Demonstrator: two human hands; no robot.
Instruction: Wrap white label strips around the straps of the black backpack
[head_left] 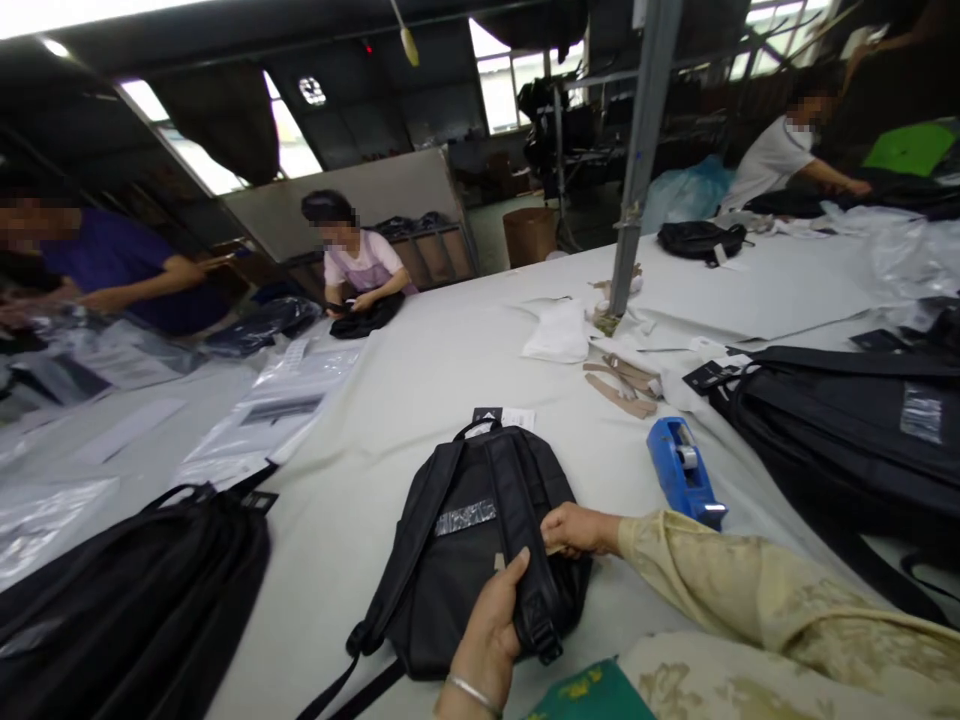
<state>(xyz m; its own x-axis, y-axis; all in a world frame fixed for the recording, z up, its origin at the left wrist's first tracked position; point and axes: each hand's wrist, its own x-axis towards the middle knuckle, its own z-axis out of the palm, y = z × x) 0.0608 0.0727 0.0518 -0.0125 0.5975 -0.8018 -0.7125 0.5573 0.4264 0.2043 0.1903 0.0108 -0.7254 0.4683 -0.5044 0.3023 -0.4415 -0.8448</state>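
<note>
Black backpack (457, 540) lies flat on the white table (420, 380), back panel up, straps uppermost, silver strip across; I hold its right strap.

Matt black woven-cloth backpack (465, 545), glossy blue plastic tape dispenser (682, 470) — smooth pale cloth table (420, 380)

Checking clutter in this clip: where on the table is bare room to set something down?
Bare table lies beyond the backpack, between the plastic bags and white cloth. Right of the tape dispenser is crowded by stacked black bags; another pile fills the near left.
</note>
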